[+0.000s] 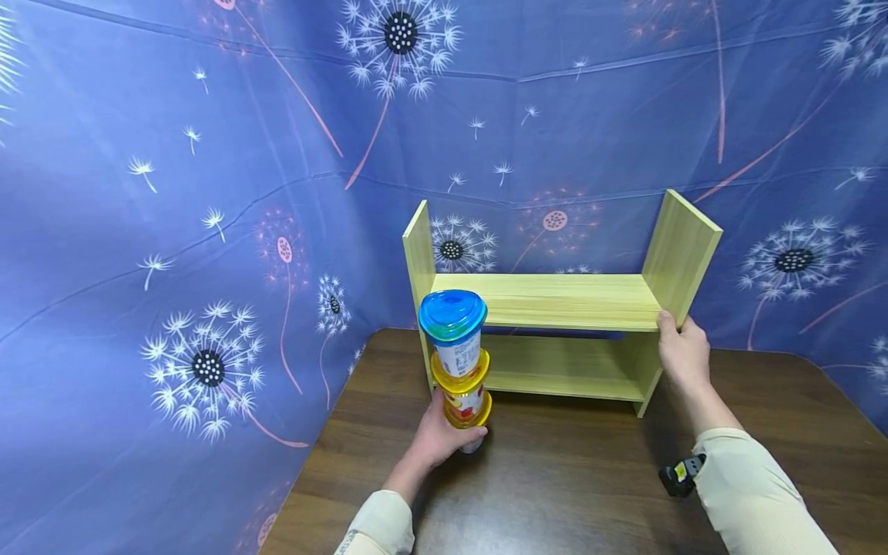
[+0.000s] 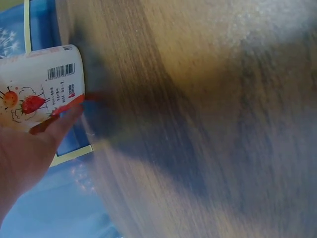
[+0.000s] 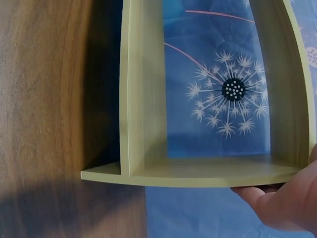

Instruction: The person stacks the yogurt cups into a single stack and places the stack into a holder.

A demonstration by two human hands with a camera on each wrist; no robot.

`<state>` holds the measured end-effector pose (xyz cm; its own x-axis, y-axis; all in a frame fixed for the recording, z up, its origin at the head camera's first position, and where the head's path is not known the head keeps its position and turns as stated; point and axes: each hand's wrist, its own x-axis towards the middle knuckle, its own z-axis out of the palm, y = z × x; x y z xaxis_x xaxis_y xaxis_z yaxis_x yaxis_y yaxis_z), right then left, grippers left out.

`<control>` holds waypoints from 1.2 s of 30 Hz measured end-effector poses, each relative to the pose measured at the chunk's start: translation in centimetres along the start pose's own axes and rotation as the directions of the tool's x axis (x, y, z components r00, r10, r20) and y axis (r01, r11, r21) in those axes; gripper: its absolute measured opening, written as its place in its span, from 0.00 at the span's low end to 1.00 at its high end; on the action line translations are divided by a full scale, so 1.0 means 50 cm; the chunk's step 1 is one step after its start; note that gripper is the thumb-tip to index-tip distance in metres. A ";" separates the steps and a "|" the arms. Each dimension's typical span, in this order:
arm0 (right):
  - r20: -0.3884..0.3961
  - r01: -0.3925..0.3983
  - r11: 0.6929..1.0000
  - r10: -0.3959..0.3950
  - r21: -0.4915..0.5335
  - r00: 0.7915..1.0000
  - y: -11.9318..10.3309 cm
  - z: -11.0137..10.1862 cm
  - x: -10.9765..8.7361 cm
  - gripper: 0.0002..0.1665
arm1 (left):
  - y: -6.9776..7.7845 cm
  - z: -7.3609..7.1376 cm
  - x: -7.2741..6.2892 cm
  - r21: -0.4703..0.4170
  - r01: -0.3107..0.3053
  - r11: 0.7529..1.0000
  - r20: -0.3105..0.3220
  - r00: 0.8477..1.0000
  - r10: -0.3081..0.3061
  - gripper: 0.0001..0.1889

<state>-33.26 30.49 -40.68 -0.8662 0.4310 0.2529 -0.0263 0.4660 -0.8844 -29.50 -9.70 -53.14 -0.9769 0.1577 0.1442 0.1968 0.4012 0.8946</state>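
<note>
We saw a pale wooden shelf (image 1: 548, 297) standing on a brown table (image 1: 548, 493), its two boards set between upright side panels. Just before the shelf's left end, we found a stack of three lidded cups (image 1: 462, 370): a blue-lidded cup (image 1: 453, 317) on top and two yellow-lidded cups (image 1: 463, 402) beneath it. The person's left hand (image 1: 441, 433) gripped the stack near its base, thumb across the front; whether that base met the table in front of the shelf, we could not tell. From the left wrist we made out a barcode and a strawberry printed on a white cup wall. The right hand (image 1: 685, 351) clasped the shelf's right side panel by its front edge, close to the upper board. We noted the two hands well apart, one at either end of the shelf. In front of the shelf's right end, a small black device (image 1: 678, 477) sat at the cuff of a cream sleeve (image 1: 756, 493). Behind the shelf we saw blue cloth (image 1: 208, 193) patterned with white dandelions.
</note>
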 end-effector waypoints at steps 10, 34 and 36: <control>-0.005 0.017 1.000 -0.017 -0.008 1.000 0.000 0.003 -0.003 0.31 | 0.004 -0.004 -0.003 0.021 0.022 1.000 0.014 1.000 -0.023 0.51; 0.010 0.041 0.998 -0.041 -0.045 0.999 0.006 -0.004 -0.002 0.32 | 0.010 0.002 0.003 0.082 -0.037 0.996 0.046 0.998 0.033 0.47; 0.009 0.039 0.998 -0.039 -0.043 0.999 0.006 -0.004 -0.001 0.32 | 0.013 0.004 0.004 0.080 -0.039 0.996 0.050 0.998 0.035 0.47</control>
<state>-33.11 30.78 -40.87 -0.8691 0.4056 0.2833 -0.0388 0.5149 -0.8564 -29.58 -9.23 -52.62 -0.9640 0.2166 0.1540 0.2407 0.4660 0.8514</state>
